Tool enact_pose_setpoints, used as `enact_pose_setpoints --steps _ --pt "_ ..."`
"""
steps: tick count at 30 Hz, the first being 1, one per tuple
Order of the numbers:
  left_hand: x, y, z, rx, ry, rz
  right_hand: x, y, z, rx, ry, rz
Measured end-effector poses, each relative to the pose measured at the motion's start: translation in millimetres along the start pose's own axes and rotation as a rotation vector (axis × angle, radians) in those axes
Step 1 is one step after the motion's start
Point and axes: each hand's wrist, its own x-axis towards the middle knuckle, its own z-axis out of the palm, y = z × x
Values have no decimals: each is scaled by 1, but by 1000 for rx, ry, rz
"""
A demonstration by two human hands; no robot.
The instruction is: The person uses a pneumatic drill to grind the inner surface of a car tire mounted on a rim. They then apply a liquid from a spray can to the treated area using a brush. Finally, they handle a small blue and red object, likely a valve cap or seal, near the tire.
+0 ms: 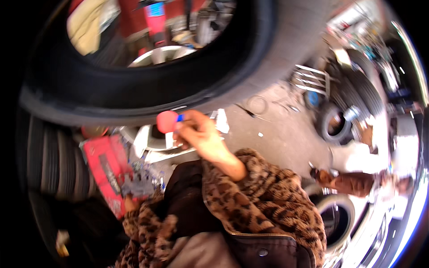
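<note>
My right hand is raised at the near edge of a big black tyre. Its fingers are closed round a small red round-headed thing with a blue neck, whose kind I cannot make out. Behind that hand lies a pale wheel rim, partly covered by the tyre. My left hand is low at the left, by a red case and a grey object with dark spots. Blur and the grey object hide its fingers.
Through the tyre's opening show another pale rim and a red tool with a blue panel. Ribbed tyres stand at the left. More tyres and a metal rack are at the right, with another person nearby.
</note>
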Motion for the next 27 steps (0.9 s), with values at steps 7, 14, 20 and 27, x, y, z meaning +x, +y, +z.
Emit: enact_pose_setpoints --steps 7,14,20,27 --pt "-44 118 -15 -512 419 -125 15 14 14 25 -217 161" --pt "-97 125 25 -590 188 -332 31 32 11 29 -276 239" --pt "-76 102 7 -600 127 -296 49 25 26 19 -236 124" --pt "4 70 -36 -569 -53 -86 60 28 52 124 -60 72"
